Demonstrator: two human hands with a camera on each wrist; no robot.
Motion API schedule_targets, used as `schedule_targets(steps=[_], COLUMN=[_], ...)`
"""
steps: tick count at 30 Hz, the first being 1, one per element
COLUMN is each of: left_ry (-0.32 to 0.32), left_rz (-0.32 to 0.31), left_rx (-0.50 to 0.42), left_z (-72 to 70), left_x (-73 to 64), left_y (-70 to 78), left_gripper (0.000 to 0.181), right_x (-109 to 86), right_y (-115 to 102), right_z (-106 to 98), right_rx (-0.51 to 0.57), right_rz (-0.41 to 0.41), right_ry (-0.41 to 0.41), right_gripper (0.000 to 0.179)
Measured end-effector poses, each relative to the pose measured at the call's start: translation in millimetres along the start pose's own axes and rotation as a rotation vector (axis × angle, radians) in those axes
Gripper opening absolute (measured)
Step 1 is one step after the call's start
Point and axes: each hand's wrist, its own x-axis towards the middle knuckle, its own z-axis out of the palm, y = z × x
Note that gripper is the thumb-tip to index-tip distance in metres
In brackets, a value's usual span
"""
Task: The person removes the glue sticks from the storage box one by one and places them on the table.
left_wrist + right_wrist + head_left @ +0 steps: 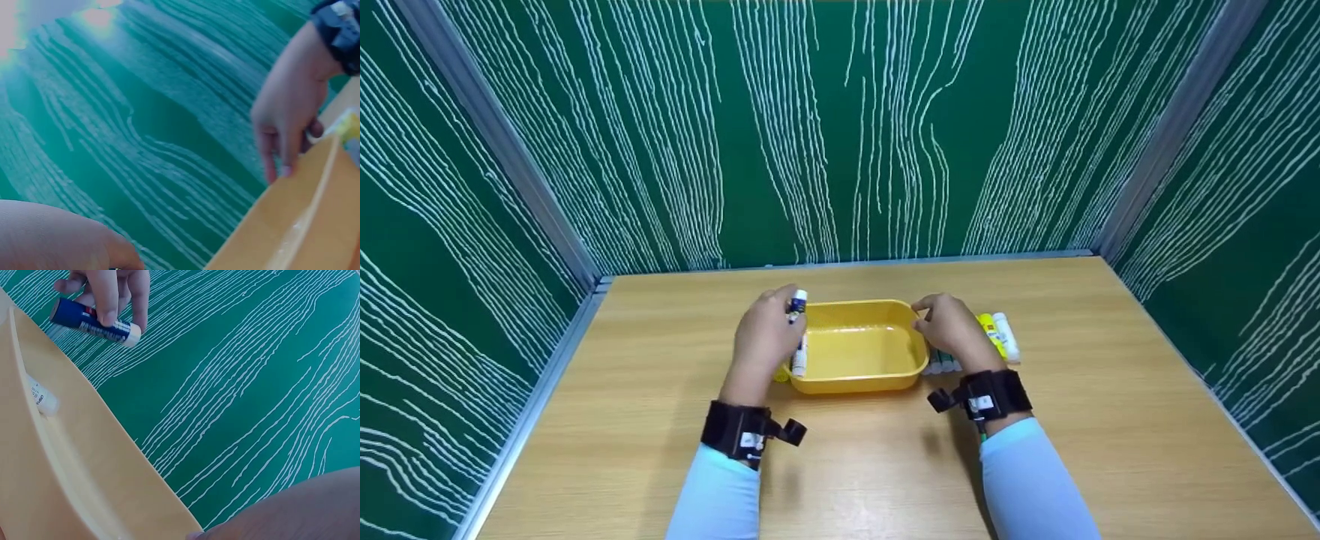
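A yellow plastic basin stands on the table between both hands. My left hand holds a dark blue glue stick with a white end, above the basin's left end. In the right wrist view a white glue stick with printed lettering lies inside the basin, partly hidden by the near wall. My right hand pinches the basin's right rim between thumb and fingers; the left wrist view shows its fingertips at that rim.
Right of the basin lie a yellow glue stick, a white one and several dark tubes, partly behind the right hand. A yellow object peeks out by the basin's left side. Green walls with white lines enclose the wooden table.
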Motion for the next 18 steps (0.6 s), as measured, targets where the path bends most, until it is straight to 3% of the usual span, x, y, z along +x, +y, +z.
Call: schedule_targets(steps=[9, 18], left_ry=[0.033, 0.005], left_rz=[-0.055, -0.178], left_rx=[0.062, 0.119], left_z=[-24.5, -29.5], left_x=[8.4, 16.3], left_y=[-35.9, -64.9], left_gripper=[0.063, 0.057], right_x=[0.6, -1.0], right_y=[0, 2], right_z=[0, 1], right_rx=[0.012, -0.019], right_rz=[-0.003, -0.047], right_ry=[-0.007, 0.028], right_gripper=[0.044, 0.043])
